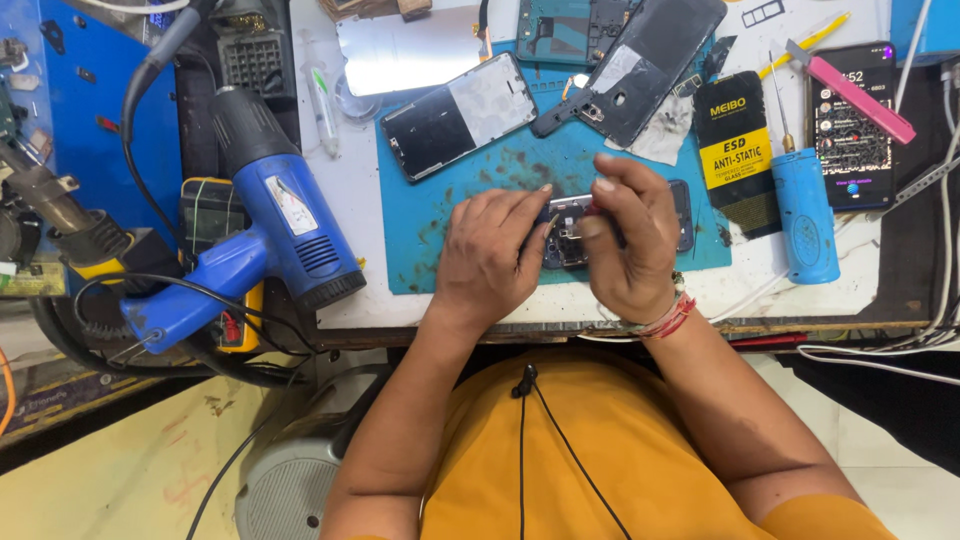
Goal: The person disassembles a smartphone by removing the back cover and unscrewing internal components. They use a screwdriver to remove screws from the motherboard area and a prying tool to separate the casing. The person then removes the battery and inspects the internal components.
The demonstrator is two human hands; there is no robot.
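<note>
Cluttered repair worktop [350, 215], white top w/ a teal mat [450, 215] in the middle. On the mat's near edge lies an opened phone [572, 232], innards up. Left hand [490, 255] rests on the phone's left end, fingers curled around a thin metal tool, prob. tweezers, tip into the board. Right hand [630, 240] covers the phone's middle, thumb and forefinger pinched on something small; can't tell what. Risks, as I judge: tool tip could slip and scratch or short the bare board, since the phone isn't clamped, only held by hand; a tiny part could flick off onto the stained mat and get lost among the clutter. The blue heat gun [265, 235], left of the mat, overhangs the worktop edge w/ its cord looped below; a snag could pull it off. Blue screwdriver [805, 215], right of the mat, could roll. Hidden: most of the phone sits under both hands, tool tip is blurred, and the parts at the mat's far side are cut by the top of the view.
</note>
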